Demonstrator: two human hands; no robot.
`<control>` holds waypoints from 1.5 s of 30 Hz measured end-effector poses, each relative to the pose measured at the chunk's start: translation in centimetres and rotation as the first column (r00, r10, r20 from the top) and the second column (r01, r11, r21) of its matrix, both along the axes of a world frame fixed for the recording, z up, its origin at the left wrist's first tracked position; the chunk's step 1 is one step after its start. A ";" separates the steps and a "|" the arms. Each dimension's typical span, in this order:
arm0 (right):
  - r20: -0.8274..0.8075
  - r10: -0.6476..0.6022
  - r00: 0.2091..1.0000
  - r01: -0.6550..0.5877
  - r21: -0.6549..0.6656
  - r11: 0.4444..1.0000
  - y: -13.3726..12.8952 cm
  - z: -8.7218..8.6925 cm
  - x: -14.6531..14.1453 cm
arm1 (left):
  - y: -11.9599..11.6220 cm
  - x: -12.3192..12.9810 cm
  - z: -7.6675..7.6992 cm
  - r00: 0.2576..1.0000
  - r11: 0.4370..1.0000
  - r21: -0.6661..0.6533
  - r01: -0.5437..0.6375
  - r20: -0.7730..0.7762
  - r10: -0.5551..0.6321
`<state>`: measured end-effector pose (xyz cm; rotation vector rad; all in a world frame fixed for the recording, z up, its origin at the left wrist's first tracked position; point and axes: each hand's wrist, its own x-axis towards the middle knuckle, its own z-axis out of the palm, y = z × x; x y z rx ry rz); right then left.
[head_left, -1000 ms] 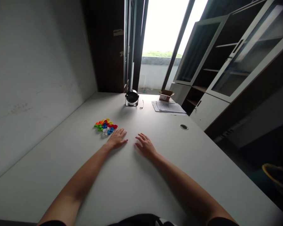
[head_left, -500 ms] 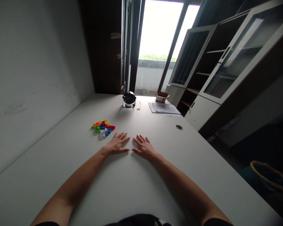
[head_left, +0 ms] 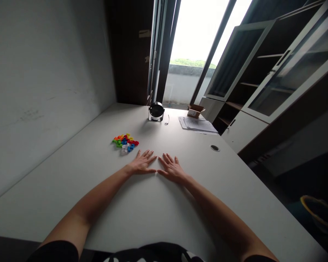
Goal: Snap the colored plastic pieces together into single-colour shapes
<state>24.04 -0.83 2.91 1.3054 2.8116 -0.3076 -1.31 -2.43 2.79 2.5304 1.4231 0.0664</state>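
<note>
Palm down on the white table (head_left: pixel 153 203), my left hand (head_left: pixel 142 163) lies flat with its fingers spread, holding nothing. Beside it my right hand (head_left: pixel 172 169) also rests flat, fingers apart and nothing in it. The fingertips of the two hands point towards each other, with a narrow gap between them. A loose pile of small plastic pieces (head_left: pixel 125 142) in red, orange, yellow, green, blue and white sits just beyond my left hand, to its left.
Farther back stand a round black and silver device (head_left: pixel 156 111) and a short thin cord (head_left: pixel 168 120). Papers (head_left: pixel 199 124) and an open cardboard box (head_left: pixel 195 111) lie at the back right, near a round table hole (head_left: pixel 215 148). A wall borders the left.
The view has shifted and tilted slightly, so the scene sits farther right and a little higher. Both hands remain flat on the table, with a slightly smaller gap between them.
</note>
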 end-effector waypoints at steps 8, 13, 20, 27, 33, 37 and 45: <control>-0.002 0.011 1.000 -0.011 0.010 1.000 0.4 0.0 -0.5 | -0.3 0.1 0.0 1.000 0.999 0.046 -0.016 0.005 0.016; -0.032 0.030 0.999 -0.030 0.006 1.000 0.4 0.2 -0.2 | -0.2 0.0 0.0 0.999 0.998 0.038 -0.042 0.016 0.041; -0.032 0.003 0.999 -0.004 -0.029 1.000 0.3 0.5 0.0 | 0.0 -0.4 0.0 0.996 0.996 0.023 -0.090 0.005 0.090; -0.036 0.002 0.999 -0.003 -0.033 0.999 0.3 0.3 -0.1 | -0.1 -0.3 -0.2 0.996 0.995 0.036 -0.089 0.005 0.089; -0.038 0.019 0.999 -0.019 0.005 1.000 0.3 0.2 -0.1 | -0.2 -0.3 -0.2 0.995 0.994 0.047 -0.097 0.012 0.097; -0.041 0.022 0.999 -0.021 0.014 1.000 0.3 0.1 -0.1 | -0.1 -0.2 -0.1 0.995 0.995 0.037 -0.095 0.001 0.095; -0.049 0.014 0.999 -0.014 0.011 1.000 0.5 0.3 -0.1 | -0.3 -0.4 0.1 0.995 0.994 0.044 -0.095 0.007 0.095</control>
